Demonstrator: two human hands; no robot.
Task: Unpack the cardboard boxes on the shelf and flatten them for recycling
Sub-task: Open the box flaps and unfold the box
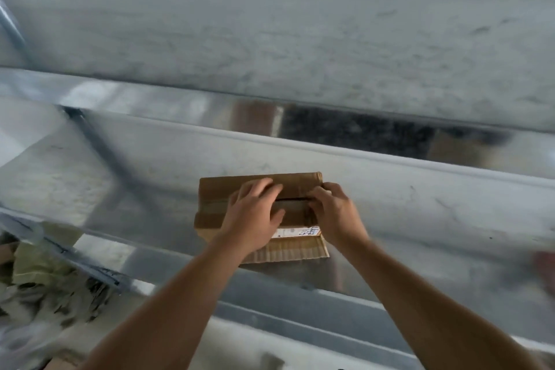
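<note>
A: Box (216,192) location?
B: Sits on the metal shelf (420,204), towards its front edge, top seam slightly parted.
A: Left hand (255,213)?
B: Laid across the top, fingers nearly straight, pressing rather than gripping. Likely steadies the box.
A: Right hand (333,213)?
B: Fingers curled into the seam, gripping a flap edge, probably to pull it open. Forearms reach forward and converge. Blur; grip depth unclear.

Shiny grey sheet-metal shelf (420,198), rough pale grey wall (300,39) behind the shelf, diagonal blue-grey metal brace (99,144) at its left, crumpled greenish paper scraps (45,273) below its left end
</note>
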